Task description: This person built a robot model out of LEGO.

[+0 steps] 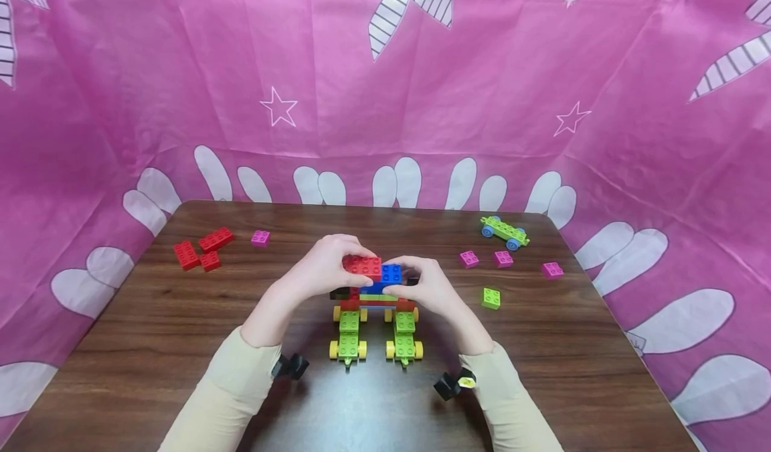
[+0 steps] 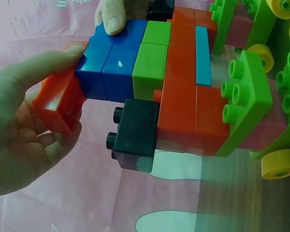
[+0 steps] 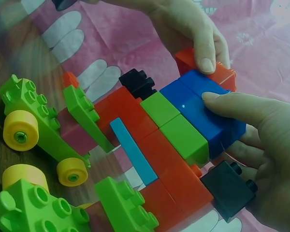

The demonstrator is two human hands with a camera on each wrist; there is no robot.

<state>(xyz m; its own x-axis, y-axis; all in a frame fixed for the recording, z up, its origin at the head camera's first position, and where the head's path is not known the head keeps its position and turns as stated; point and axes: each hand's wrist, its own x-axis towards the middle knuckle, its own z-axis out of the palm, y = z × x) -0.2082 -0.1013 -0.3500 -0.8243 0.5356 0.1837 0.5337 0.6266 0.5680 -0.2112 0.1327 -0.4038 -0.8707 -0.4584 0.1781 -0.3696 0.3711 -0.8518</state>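
Note:
A block figure stands mid-table on two green wheeled bases [image 1: 349,346] with yellow wheels. Red bricks [image 3: 164,159], light green bricks [image 3: 183,137] and two layers of blue bricks [image 2: 117,60] rise above them. Black bricks [image 2: 137,133] jut out at both sides. My left hand [image 1: 328,264] pinches a red brick [image 1: 364,266] between thumb and fingers, at the left end of the blue top. It overhangs the blue edge in the left wrist view. My right hand [image 1: 429,283] grips the blue part from the right, thumb on its near face.
Red bricks [image 1: 215,239] lie at the back left beside a pink brick [image 1: 260,238]. At the right are several pink bricks [image 1: 503,258], a light green brick [image 1: 490,298] and a green wheeled base [image 1: 504,232] with blue wheels. A pink cloth [image 1: 337,124] hangs behind the table.

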